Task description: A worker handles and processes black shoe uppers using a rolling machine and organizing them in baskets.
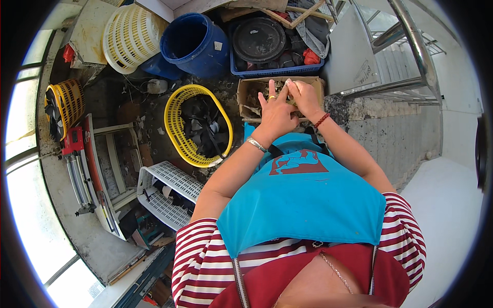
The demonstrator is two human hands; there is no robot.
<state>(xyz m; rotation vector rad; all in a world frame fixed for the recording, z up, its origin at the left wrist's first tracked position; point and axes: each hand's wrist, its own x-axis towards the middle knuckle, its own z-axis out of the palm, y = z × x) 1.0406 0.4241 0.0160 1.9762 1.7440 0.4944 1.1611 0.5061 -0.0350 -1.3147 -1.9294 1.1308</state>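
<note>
Both my hands meet over a cardboard box that has brownish scraps in it. My left hand has its fingers stretched and spread, with a ring on one finger and a bracelet at the wrist. Close against its fingers, my right hand is closed in a pinch near the left fingertips. A small pale bit shows at its fingertips, too small to name. A red bead bracelet circles the right wrist. Below the hands, a blue apron covers my front.
A yellow basket of black parts stands left of the box. Nearer is a white basket. Behind are a blue drum, a cream basket and a blue crate with a black lid. Metal railings rise at right.
</note>
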